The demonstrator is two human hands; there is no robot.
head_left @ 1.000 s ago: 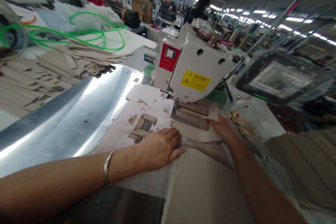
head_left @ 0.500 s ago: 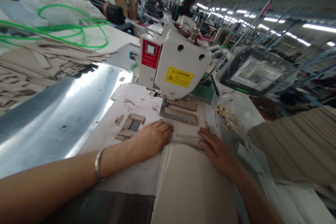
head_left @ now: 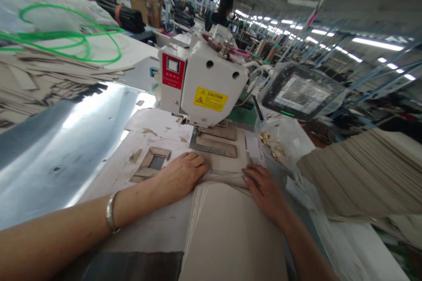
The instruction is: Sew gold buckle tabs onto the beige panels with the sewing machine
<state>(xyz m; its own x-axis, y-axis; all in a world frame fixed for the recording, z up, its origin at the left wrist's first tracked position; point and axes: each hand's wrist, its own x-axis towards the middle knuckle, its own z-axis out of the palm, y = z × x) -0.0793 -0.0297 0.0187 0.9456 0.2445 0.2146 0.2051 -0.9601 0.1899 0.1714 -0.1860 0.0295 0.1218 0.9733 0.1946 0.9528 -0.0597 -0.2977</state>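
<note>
A beige fabric piece [head_left: 231, 228] lies in front of me, its far edge reaching under the metal clamp frame [head_left: 214, 142] of a white sewing machine [head_left: 202, 83]. My left hand [head_left: 180, 175] rests flat on the fabric's left far corner, fingers stretched out. My right hand [head_left: 265, 191] lies flat on the right far corner, fingers extended toward the clamp. Neither hand holds anything.
A shiny metal table surface [head_left: 66, 140] spreads to the left, with stacked beige cut pieces [head_left: 33, 83] and a green hose [head_left: 66, 39] behind. A plastic-covered control screen [head_left: 301, 92], small brass parts [head_left: 273, 142] and another beige stack [head_left: 362, 171] sit right. People work far back.
My right hand drew back from beside the clamp frame and settled on the fabric's right corner. My view shifted right. The left hand stays in place.
</note>
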